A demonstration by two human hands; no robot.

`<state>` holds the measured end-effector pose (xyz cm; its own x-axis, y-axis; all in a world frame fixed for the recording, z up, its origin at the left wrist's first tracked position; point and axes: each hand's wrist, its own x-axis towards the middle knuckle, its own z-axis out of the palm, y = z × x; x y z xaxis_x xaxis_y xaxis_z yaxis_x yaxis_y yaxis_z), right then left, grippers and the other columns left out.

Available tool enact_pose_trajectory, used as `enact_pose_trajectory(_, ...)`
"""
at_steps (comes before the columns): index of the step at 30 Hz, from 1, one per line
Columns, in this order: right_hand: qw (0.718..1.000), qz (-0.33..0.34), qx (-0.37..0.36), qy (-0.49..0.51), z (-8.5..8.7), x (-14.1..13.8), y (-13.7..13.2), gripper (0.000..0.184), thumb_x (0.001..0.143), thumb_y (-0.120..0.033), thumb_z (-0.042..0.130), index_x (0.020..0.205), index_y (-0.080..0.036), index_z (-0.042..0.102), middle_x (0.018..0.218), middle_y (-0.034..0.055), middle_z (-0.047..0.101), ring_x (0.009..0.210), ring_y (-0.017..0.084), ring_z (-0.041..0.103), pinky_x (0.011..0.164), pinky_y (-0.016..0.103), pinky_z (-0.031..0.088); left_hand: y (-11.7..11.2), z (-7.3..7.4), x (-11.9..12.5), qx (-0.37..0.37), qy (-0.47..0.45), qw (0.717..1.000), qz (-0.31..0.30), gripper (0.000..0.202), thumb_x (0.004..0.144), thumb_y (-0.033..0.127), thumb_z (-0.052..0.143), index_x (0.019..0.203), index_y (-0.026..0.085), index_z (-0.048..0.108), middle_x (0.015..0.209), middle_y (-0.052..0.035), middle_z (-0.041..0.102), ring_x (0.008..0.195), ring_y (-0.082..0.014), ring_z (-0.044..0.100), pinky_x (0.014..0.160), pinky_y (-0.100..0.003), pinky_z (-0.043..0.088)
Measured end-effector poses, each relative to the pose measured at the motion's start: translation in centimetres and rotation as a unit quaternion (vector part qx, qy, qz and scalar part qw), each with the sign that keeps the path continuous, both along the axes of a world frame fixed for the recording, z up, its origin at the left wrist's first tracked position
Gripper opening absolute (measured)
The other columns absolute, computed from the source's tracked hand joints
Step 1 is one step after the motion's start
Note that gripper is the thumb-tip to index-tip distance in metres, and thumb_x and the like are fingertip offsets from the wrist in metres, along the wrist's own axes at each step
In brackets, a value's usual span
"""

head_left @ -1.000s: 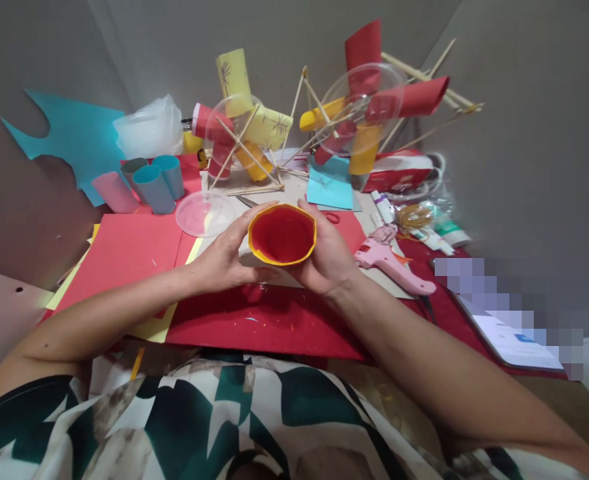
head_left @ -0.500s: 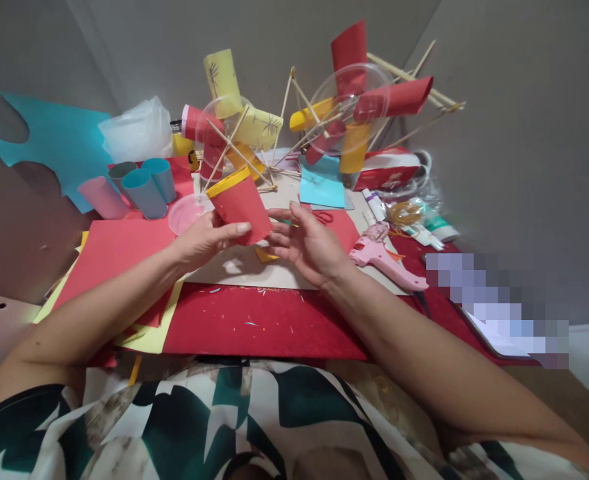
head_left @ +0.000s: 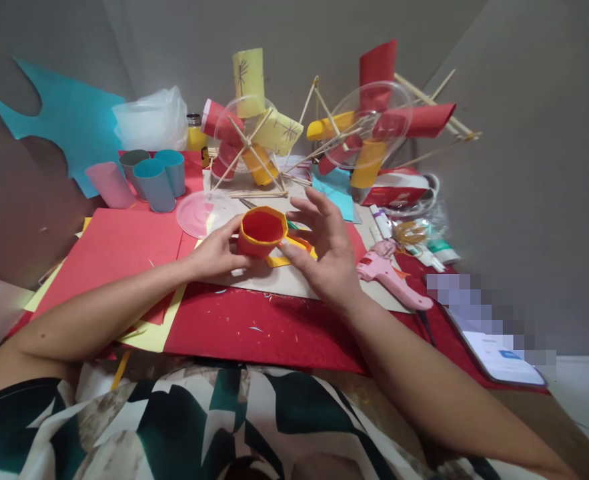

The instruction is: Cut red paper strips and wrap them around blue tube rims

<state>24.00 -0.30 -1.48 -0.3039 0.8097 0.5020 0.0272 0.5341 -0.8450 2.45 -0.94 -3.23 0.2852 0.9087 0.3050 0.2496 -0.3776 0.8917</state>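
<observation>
A red paper cup [head_left: 258, 248] with a yellow rim is tipped so its open mouth faces me. My left hand [head_left: 219, 250] grips it from the left side, thumb behind and fingers under. My right hand [head_left: 324, 253] is at the cup's right, fingers apart, the thumb tip close to the rim; whether it touches cannot be made out. Beneath and behind the hands lie yellow paper scraps [head_left: 280, 257] on a pale board [head_left: 254, 279]. A clear round lid [head_left: 194, 215] rests left of the cup.
Several paper cups [head_left: 157, 190] stand at the left on red paper [head_left: 124, 247]. Two pinwheel-like models [head_left: 249, 140] of sticks and paper tubes stand at the back. A pink glue gun [head_left: 391, 280] and a phone [head_left: 504, 353] lie at the right.
The cup has turned from its side view so its mouth faces me. My right hand has risen, and its thumb has come to the rim. The camera view has shifted slightly.
</observation>
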Motion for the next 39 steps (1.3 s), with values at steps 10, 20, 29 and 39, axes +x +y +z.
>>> enact_pose_trajectory(10,0.987,0.045,0.119,-0.103,-0.4,0.1,-0.2,0.089,0.079,-0.041,0.079,0.155,-0.035,0.033,0.158,0.0098,0.042,0.144,0.032,0.044,0.116,0.053,0.043,-0.3,-0.8,0.5,0.080,0.025,0.996,-0.038,0.072,0.074,0.031,0.082,0.139,0.020,0.053,0.143,-0.0159,0.059,0.130,-0.0305,0.059,0.110,-0.046,0.049)
enact_pose_trajectory(20,0.994,-0.041,-0.092,0.045,0.2,-0.1,0.9,0.050,0.083,-0.050,0.072,0.129,-0.034,0.059,0.123,0.0041,0.067,0.112,0.021,0.065,0.093,0.036,0.056,0.1,1.0,0.1,-0.211,-0.239,0.946,-0.054,0.051,0.071,0.040,0.088,0.112,0.016,0.069,0.119,-0.0150,0.075,0.110,-0.0314,0.071,0.096,-0.045,0.057)
enact_pose_trajectory(29,0.952,0.023,-0.284,0.110,1.0,-0.3,1.3,0.025,0.079,-0.042,0.074,0.072,-0.018,0.069,0.065,-0.0008,0.067,0.057,0.007,0.060,0.053,0.018,0.050,0.3,2.1,-0.2,-0.147,-0.192,0.969,-0.059,0.052,0.066,0.041,0.089,0.109,0.019,0.071,0.110,-0.0105,0.077,0.108,-0.0308,0.071,0.089,-0.040,0.061)
enact_pose_trajectory(39,0.931,0.074,-0.350,0.074,1.9,-0.4,0.9,0.029,0.089,-0.024,0.067,0.061,-0.016,0.065,0.060,0.0000,0.066,0.052,0.008,0.060,0.045,0.017,0.049,-0.1,2.5,-0.2,-0.053,-0.095,0.994,-0.027,0.044,0.070,0.042,0.087,0.103,0.018,0.072,0.109,-0.0102,0.077,0.102,-0.0284,0.071,0.094,-0.043,0.058)
